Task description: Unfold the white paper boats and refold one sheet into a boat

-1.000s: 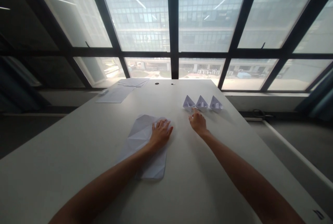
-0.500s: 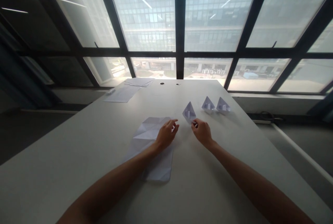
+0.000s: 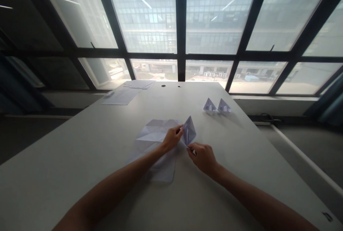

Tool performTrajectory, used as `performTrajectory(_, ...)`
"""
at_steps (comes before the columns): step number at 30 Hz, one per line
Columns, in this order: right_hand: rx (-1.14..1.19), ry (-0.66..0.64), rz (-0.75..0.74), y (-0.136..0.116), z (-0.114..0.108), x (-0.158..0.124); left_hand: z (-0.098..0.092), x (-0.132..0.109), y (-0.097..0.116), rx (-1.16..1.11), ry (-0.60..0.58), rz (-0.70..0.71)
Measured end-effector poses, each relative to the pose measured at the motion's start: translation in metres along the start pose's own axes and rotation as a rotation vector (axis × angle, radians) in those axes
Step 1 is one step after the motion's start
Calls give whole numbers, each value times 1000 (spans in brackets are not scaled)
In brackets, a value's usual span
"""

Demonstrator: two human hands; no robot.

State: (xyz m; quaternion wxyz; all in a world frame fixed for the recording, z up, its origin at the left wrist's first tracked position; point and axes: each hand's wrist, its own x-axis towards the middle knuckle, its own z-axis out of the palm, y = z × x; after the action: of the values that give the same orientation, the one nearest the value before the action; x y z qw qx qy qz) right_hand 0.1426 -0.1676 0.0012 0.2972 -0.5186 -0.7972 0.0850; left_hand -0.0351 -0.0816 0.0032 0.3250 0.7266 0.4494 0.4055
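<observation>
A folded white paper boat (image 3: 189, 131) with a pointed peak is held between both hands, tilted above the table. My right hand (image 3: 203, 157) pinches its lower corner. On its left side, the fingers of my left hand (image 3: 173, 138) are closed on the edge. Beneath my left hand and forearm lies a creased, unfolded sheet of paper (image 3: 158, 131), partly covered by the arm. Two more folded paper boats, a left one (image 3: 209, 106) and a right one (image 3: 224, 106), stand side by side farther back on the right.
The long white table (image 3: 80, 152) reaches toward large windows (image 3: 150, 16). Flat paper sheets (image 3: 120, 97) lie at its far left, with a small pale item (image 3: 109, 94) on them. Two small round holes are near the far edge.
The paper boat has come toward me and tipped up in my right hand. My left hand, free before, has taken hold of its left edge. The view has shifted slightly.
</observation>
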Motion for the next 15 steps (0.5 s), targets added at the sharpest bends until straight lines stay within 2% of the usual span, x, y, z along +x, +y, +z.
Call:
performTrajectory(2, 62, 34, 11, -3, -7, 0, 2, -1, 2, 30, 35, 25)
performTrajectory(7, 256, 225, 226, 5, -21, 24, 8, -9, 6, 87, 38, 72)
performTrajectory(11, 323, 234, 269, 20, -17, 42, 12, -18, 10, 164, -10, 111)
performTrajectory(15, 374, 267, 296, 28, -8, 43, 14, -23, 11, 167, -40, 154)
